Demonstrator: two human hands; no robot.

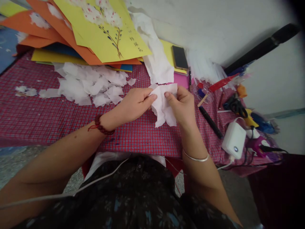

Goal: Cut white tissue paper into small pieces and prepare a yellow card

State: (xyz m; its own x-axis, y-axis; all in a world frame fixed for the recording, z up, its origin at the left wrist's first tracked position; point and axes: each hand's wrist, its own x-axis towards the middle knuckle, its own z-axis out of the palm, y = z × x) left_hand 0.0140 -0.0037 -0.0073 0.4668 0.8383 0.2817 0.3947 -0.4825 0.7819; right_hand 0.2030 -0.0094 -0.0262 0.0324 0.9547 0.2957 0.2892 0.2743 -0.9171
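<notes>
Between my two hands is a piece of white tissue paper (160,109) with ragged lower edges. My left hand (135,103) pinches its left side between thumb and fingers. On the right side, my right hand (182,105) grips it with the thumb on top. A fold or split runs down the middle of the paper; I cannot tell whether it is one piece or two. Just beyond, a long strip of white tissue (156,60) lies across the table. Left of my hands spreads a pile of torn tissue pieces (88,84).
Yellow and orange card sheets (114,41) are stacked at the back left. A phone (179,57) lies at the back. To the right are a black marker (211,122), black scissors (235,106) and a white power bank (234,138) with a cable. A checked cloth (140,136) covers the table.
</notes>
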